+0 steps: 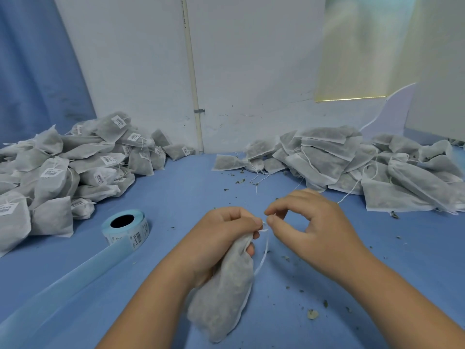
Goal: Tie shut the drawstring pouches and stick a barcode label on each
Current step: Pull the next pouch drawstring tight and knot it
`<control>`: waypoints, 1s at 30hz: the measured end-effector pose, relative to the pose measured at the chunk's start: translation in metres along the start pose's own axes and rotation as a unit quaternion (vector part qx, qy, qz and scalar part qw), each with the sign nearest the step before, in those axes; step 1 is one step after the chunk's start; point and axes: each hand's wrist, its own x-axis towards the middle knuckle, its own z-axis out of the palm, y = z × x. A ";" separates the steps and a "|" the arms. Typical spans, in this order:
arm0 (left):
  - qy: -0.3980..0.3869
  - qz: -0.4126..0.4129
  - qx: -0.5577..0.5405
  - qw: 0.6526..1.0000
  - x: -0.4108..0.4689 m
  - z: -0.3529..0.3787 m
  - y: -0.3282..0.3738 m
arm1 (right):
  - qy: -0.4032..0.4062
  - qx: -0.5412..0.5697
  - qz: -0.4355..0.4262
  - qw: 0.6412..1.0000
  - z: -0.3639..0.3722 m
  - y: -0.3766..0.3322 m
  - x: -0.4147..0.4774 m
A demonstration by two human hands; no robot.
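Note:
A filled white mesh drawstring pouch [224, 298] hangs toward me from my left hand [221, 233], which grips its gathered neck. Just to the right, my right hand [314, 222] pinches the pouch's thin white drawstring [264, 250] between thumb and forefinger, close to the neck. The string's loose end trails down beside the pouch. A roll of barcode labels [125, 229] on blue backing stands left of my hands, its empty backing strip [63, 283] running toward the near left edge.
A heap of labelled, tied pouches [75, 167] fills the left of the blue table [327, 311]. A heap of unlabelled pouches [364, 167] lies at the right. Dried herb crumbs [312, 314] are scattered on the table. A white wall stands behind.

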 end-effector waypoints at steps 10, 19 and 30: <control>0.044 0.025 0.057 0.997 -0.002 0.004 0.001 | -0.069 0.058 0.058 0.994 0.007 0.005 -0.002; 0.129 0.069 0.149 0.978 -0.005 0.012 0.002 | -0.120 0.085 0.113 0.983 0.010 0.010 -0.002; 0.113 0.044 0.189 0.974 -0.002 0.010 0.001 | -0.140 0.030 0.097 0.985 0.009 0.008 -0.002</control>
